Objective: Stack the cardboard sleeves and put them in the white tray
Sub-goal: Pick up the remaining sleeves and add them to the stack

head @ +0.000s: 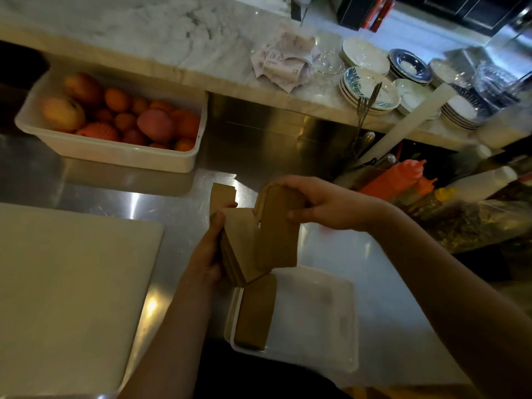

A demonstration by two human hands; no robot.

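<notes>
My left hand (206, 254) grips a thick stack of brown cardboard sleeves (239, 249) from its left side, held above the steel counter. My right hand (322, 205) holds a second, thinner bunch of sleeves (277, 228) by its top end, upright and touching the left-hand stack. Just below them the white tray (316, 312) sits at the counter's front edge, with a stack of sleeves (254, 312) lying along its left side. One more flat sleeve (221, 194) shows behind my left hand; whether it rests on the counter or is held, I cannot tell.
A white bin of oranges and other fruit (115, 119) stands at the back left. A large pale cutting board (66, 289) fills the left. Stacked plates (371, 90), forks and glassware line the marble ledge. Orange squeeze bottles (403, 177) crowd the right.
</notes>
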